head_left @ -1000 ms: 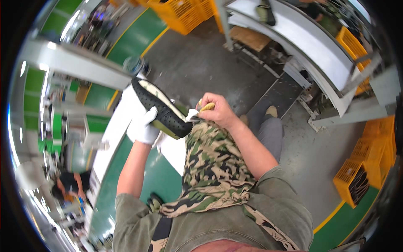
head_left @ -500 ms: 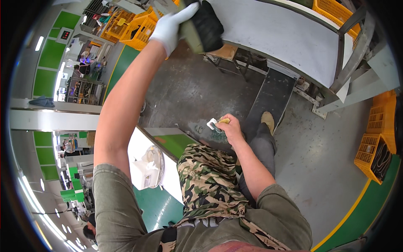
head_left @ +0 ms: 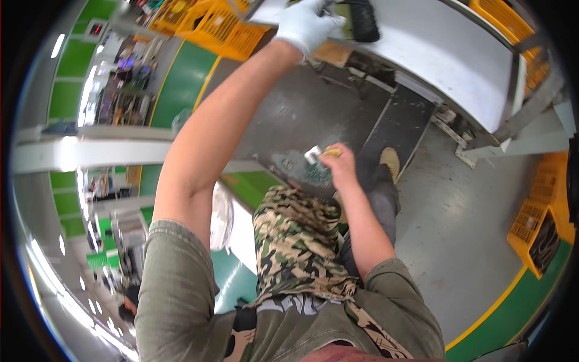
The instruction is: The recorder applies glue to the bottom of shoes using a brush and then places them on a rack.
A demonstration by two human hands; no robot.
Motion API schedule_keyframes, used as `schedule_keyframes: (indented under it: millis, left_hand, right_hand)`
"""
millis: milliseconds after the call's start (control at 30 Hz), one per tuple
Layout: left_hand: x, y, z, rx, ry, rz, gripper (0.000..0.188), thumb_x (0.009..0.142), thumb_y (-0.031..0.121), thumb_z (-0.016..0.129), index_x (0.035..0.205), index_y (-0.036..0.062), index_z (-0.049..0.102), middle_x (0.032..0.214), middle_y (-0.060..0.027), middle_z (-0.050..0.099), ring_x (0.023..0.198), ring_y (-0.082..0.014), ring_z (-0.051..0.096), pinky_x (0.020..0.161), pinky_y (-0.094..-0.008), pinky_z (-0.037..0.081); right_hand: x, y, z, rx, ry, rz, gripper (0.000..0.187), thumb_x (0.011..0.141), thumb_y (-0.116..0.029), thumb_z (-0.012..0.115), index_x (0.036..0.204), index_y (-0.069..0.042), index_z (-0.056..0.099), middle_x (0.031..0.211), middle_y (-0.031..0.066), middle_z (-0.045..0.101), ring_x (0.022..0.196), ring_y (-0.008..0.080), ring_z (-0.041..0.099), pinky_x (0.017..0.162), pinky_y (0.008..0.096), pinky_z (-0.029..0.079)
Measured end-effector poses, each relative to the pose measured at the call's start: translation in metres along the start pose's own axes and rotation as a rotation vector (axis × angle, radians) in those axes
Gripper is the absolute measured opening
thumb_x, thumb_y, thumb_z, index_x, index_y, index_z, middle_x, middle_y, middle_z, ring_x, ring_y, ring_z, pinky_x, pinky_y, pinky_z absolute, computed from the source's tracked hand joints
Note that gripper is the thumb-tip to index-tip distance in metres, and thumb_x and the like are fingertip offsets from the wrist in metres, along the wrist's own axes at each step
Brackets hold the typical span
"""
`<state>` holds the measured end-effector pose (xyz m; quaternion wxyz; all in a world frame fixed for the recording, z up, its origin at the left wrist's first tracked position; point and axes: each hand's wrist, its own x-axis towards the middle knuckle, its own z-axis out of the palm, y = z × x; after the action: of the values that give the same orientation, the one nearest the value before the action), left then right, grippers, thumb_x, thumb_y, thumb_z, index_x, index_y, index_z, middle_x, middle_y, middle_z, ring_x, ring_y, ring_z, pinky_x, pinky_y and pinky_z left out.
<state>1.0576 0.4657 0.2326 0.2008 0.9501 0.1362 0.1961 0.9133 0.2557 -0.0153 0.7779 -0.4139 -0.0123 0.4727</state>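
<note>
My left hand, in a white glove, reaches far forward to the near edge of the worktable. Its curled fingers grip the side of a black-and-olive piece over the tabletop; its exact kind is unclear, and the top of the picture cuts it off. Lower down, in front of the camouflage apron, my bare right hand is closed round a small yellow-and-white item. The white end sticks out to the left, and the fingers hide part of the yellow.
Yellow crates stand at the far left, with others at the right. A black ramp-like plate runs under the table. A metal frame rises at its right end. White surface lies left of the apron.
My left hand has moved right with the black-and-olive piece, over the table's edge. My right hand has risen slightly, still closed on the small item. The view has shifted a little.
</note>
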Motion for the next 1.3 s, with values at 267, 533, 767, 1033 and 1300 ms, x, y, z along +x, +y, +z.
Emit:
schedule_keyframes:
  millis: [267, 533, 767, 1033, 1300]
  left_hand:
    - [-0.470, -0.034, -0.166, -0.070, 0.000, -0.841, 0.051, 0.087, 0.039, 0.072, 0.127, 0.0080, 0.067, 0.118, -0.0154, 0.070, 0.107, -0.0245, 0.068, 0.096, -0.0356, 0.052]
    - [-0.959, 0.079, -0.189, 0.142, -0.428, -1.989, 0.066, 0.077, 0.064, 0.070, 0.111, 0.0072, 0.075, 0.115, -0.0171, 0.072, 0.109, -0.0316, 0.068, 0.098, -0.0387, 0.050]
    - [-1.002, 0.148, -0.109, 0.091, -0.103, -2.236, 0.076, 0.066, 0.055, 0.086, 0.117, 0.0009, 0.071, 0.117, -0.0202, 0.071, 0.108, -0.0328, 0.069, 0.096, -0.0385, 0.053]
    - [-1.020, 0.134, -0.097, 0.173, 0.010, -2.230, 0.059, 0.067, 0.045, 0.089, 0.104, 0.0020, 0.072, 0.108, -0.0216, 0.072, 0.104, -0.0347, 0.069, 0.091, -0.0400, 0.055]
    - [-1.003, 0.152, -0.057, 0.341, 0.190, -1.921, 0.064, 0.067, 0.040, 0.088, 0.114, 0.0028, 0.066, 0.108, -0.0188, 0.072, 0.106, -0.0365, 0.068, 0.094, -0.0404, 0.053]
  right_hand:
    - [0.016, 0.014, -0.019, -0.204, 0.043, 0.088, 0.017, 0.080, -0.005, 0.078, 0.092, -0.008, 0.065, 0.077, 0.0001, 0.062, 0.064, 0.0105, 0.057, 0.057, 0.0258, 0.045]
    - [0.011, 0.029, -0.052, -0.332, -0.043, 0.312, 0.008, 0.088, -0.013, 0.072, 0.090, -0.011, 0.065, 0.083, 0.0018, 0.065, 0.072, 0.0170, 0.060, 0.068, 0.0381, 0.050]
    - [-0.014, 0.018, 0.041, -0.458, -0.140, 0.282, 0.008, 0.089, -0.015, 0.072, 0.090, -0.012, 0.064, 0.083, 0.0026, 0.066, 0.074, 0.0195, 0.062, 0.072, 0.0413, 0.051]
    - [-0.031, 0.034, 0.130, -0.484, -0.388, 0.301, 0.004, 0.091, -0.011, 0.070, 0.091, -0.011, 0.066, 0.094, 0.0065, 0.072, 0.082, 0.0213, 0.066, 0.075, 0.0433, 0.053]
    - [-0.040, 0.049, 0.154, -0.473, -0.456, 0.295, 0.003, 0.090, -0.009, 0.069, 0.092, -0.010, 0.067, 0.093, 0.0063, 0.071, 0.082, 0.0219, 0.067, 0.075, 0.0435, 0.053]
